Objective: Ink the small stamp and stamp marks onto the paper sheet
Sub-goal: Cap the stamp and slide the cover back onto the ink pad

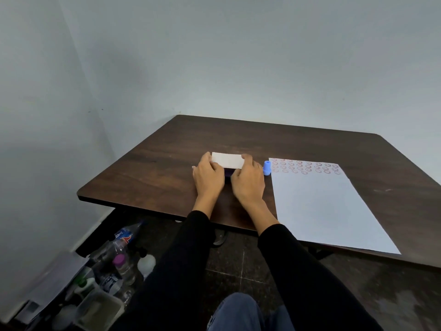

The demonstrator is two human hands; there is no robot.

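Observation:
On the dark wooden table (152,168) my left hand (208,176) and my right hand (248,181) both grip an ink pad (228,172). Its white lid (227,160) is tilted up between my fingers, and a dark purple base shows beneath it. A small blue stamp (267,168) stands upright just right of my right hand, untouched. Beside it lies the white paper sheet (319,206), with several rows of round red smiley marks along its far edge.
The paper's near corner overhangs the table's front edge. On the floor at the lower left stand plastic bottles (119,254) and a pale tub (100,309). Bare walls close in behind and to the left.

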